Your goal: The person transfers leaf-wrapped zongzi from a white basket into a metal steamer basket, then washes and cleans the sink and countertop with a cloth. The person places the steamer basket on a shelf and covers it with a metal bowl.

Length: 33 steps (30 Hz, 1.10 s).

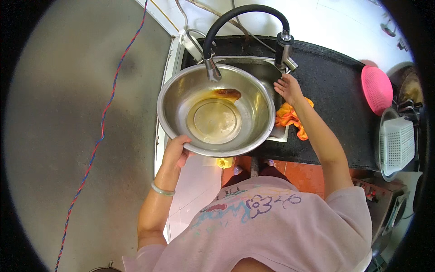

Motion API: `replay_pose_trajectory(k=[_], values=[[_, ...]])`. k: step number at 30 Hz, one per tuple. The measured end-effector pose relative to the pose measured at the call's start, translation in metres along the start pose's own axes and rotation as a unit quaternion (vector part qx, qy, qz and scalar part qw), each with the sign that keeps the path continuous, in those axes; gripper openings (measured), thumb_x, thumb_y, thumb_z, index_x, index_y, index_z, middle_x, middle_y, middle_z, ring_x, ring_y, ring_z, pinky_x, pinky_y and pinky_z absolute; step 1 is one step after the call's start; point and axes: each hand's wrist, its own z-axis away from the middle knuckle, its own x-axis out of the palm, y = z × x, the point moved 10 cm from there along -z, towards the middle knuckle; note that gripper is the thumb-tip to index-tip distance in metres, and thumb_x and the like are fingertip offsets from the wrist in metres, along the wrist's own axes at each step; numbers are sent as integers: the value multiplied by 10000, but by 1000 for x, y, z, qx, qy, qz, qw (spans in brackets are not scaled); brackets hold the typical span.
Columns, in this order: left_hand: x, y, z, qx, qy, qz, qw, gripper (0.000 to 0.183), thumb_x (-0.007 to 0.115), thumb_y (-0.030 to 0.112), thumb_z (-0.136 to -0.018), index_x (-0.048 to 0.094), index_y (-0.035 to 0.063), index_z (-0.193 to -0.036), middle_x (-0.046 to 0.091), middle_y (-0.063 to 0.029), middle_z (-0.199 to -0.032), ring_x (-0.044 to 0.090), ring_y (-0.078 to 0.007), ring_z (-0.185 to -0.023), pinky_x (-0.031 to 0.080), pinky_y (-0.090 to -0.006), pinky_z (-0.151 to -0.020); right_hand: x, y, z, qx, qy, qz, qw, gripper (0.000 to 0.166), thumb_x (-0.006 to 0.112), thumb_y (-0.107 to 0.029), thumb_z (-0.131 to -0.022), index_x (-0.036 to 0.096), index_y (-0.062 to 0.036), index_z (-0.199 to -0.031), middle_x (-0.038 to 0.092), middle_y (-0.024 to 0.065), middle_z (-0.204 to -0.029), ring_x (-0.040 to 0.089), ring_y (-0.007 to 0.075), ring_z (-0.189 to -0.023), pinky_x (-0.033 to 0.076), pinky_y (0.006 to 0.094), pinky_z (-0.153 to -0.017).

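My left hand grips the near left rim of a large stainless steel basin, thumb over the edge. The basin sits over the sink and holds a shallow yellowish liquid with a reddish-brown thing, not clear what, at its far side. A metal spout on a black flexible hose hangs over the basin's far rim. My right hand is raised at the sink's right edge, fingers apart, just below the metal faucet body; whether it touches the lever is hard to tell. An orange cloth lies beneath my right forearm.
On the dark counter to the right stand a pink mesh basket and a white perforated basket in a metal bowl. A red and blue twisted cord runs down the left. A yellow object is below the basin.
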Motion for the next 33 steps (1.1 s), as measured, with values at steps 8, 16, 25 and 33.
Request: replay_pose_trajectory(k=[8,16,25,33], values=[[33,-7,-40,7,-24,-8,1000,284,478,13,-722,461,-81,-990,547,-167,-935,596,-276,-796,552,-423,-669,20,-13,-7,146,-26,-127,981,381,445,-270,-795,470,38,-1018,571,169,-971,567,241,-762,459,322,-652],[53,-10,-49,12,-27,-18,999,280,483,11,-726,472,-78,-991,555,-153,-924,592,-261,-777,544,-395,-658,23,-73,4,142,-102,-219,960,434,419,-280,-800,487,70,-1047,590,147,-936,567,226,-760,457,318,-644],[59,2,-72,29,-47,-92,994,325,531,34,-708,471,-43,-1017,539,-112,-895,559,-216,-723,505,-331,-623,-42,-11,93,-207,-37,428,879,136,542,-153,-793,553,-24,-835,524,34,-716,537,111,-662,436,255,-561],[33,-10,-115,36,-82,-38,995,389,520,13,-714,448,-40,-1093,522,-117,-978,533,-233,-885,464,-366,-782,-32,95,136,13,91,183,979,302,568,-209,-800,452,14,-968,533,98,-800,579,173,-701,501,268,-608]])
